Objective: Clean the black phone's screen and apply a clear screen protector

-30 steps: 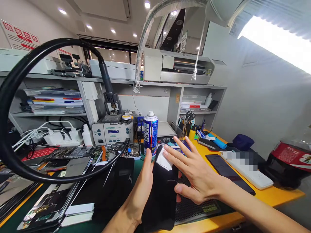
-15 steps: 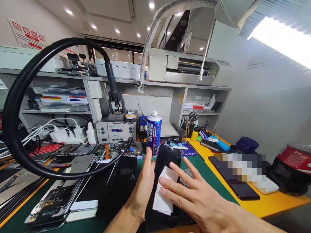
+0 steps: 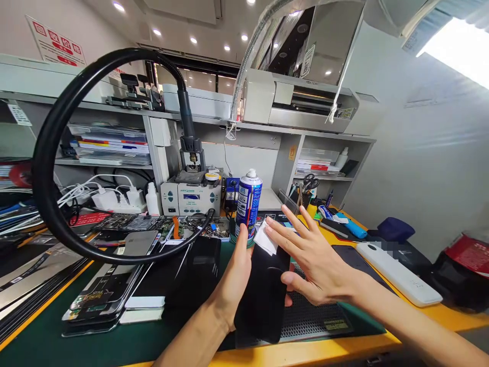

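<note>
Left hand [image 3: 235, 275]: gripping a flat black rectangular phone [image 3: 263, 300], thumb pointing up.
Right hand [image 3: 315, 262]: palm down, fingers splayed, fingertips on a white tissue [image 3: 264, 241] atop the phone.

A blue spray can [image 3: 249, 204] blocks the way beyond the left hand [image 3: 237, 275], a looped black hose [image 3: 44, 168] bars the left side, and open air lies above the right hand [image 3: 311, 260].

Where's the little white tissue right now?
In the head view, just right of centre: the white tissue is on the far end of the dark phone-shaped slab, under the right hand, to the lower right of the blue spray can.
</note>
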`<state>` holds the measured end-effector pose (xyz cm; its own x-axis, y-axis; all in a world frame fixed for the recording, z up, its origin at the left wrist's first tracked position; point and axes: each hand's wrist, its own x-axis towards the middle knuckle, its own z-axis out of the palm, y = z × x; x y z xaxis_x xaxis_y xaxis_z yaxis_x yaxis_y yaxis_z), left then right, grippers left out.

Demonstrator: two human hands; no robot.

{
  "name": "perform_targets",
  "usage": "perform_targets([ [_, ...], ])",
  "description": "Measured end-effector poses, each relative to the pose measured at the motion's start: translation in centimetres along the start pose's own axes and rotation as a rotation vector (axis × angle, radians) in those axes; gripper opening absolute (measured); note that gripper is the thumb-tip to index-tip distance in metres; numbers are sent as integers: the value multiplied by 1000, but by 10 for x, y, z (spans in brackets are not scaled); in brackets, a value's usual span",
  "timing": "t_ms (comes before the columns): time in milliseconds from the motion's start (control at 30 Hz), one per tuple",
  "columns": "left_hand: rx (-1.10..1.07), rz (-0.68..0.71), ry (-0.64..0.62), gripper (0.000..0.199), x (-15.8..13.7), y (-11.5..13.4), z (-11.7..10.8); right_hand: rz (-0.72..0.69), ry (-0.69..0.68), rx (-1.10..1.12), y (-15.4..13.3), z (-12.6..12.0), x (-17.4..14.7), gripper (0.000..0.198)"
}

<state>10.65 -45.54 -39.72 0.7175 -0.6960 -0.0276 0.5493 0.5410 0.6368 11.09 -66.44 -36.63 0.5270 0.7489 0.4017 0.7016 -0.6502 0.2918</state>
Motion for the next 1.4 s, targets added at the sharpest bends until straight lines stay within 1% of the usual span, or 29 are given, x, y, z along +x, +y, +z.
perform_targets([
  [67,-10,-33,-13,82,1,1,-1,-13,-14,26,1,-1,10,81],
  [167,-118,6,-67,79,3,4,0,-57,-48,66,-2,0,19,82],
  [233,-188,33,-80,78,5,7,1,-90,-74,88,-8,1,21,84],
  [400,-264,33,-49,77,8,13,2,-153,-103,136,-25,3,19,85],
  [567,-302,-23,-28,75,3,20,1,-211,-105,169,-39,4,16,88],
  [667,-316,-66,-15,77,0,25,0,-234,-94,196,-47,4,15,89],
  [800,-300,-118,19,83,-3,31,-1,-249,-123,218,-60,2,12,88],
  [900,-274,-101,52,89,-3,34,1,-261,-147,230,-69,0,9,88],
  [967,-256,-75,67,89,-3,36,4,-262,-151,233,-73,0,8,88],
  [1133,-200,-5,113,82,-1,36,10,-258,-130,223,-81,3,4,87],
  [1267,-148,22,156,68,2,31,7,-258,-101,223,-83,10,-3,86],
  [1400,-126,24,168,63,5,26,2,-257,-68,234,-79,16,-8,84],
])
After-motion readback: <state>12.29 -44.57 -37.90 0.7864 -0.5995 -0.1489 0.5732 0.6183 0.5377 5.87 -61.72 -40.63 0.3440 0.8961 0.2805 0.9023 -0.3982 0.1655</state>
